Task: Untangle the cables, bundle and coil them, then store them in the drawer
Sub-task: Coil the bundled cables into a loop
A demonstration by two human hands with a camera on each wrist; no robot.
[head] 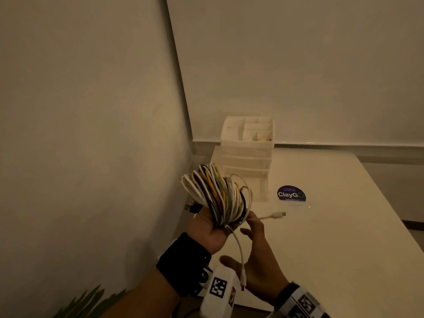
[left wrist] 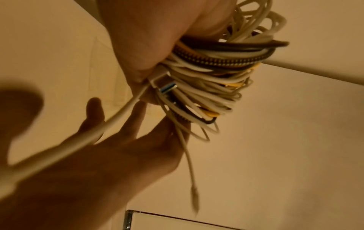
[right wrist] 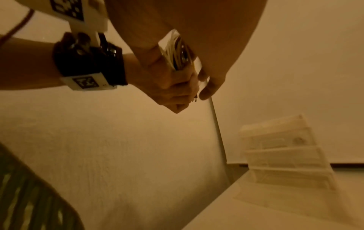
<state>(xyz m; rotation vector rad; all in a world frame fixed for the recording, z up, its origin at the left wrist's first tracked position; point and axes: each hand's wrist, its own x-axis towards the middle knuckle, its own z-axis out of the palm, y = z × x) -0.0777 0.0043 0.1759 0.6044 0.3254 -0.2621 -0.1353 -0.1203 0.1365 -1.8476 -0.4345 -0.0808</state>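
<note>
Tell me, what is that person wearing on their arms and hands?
The hands are bare: no gloves, no sleeves. The left wrist has a wide black strap carrying a white box printed with black-and-white square codes. The right wrist has a black band with similar code tags.

We see plain off-white walls (head: 298, 65) meeting in a corner, dim warm light, and a white rectangular table (head: 332, 226) pushed against them; green leaves (head: 87, 304) sit lower left.

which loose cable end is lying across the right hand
The white cable end hanging from the coil crosses the right hand; the other plug sticks out sideways.
</note>
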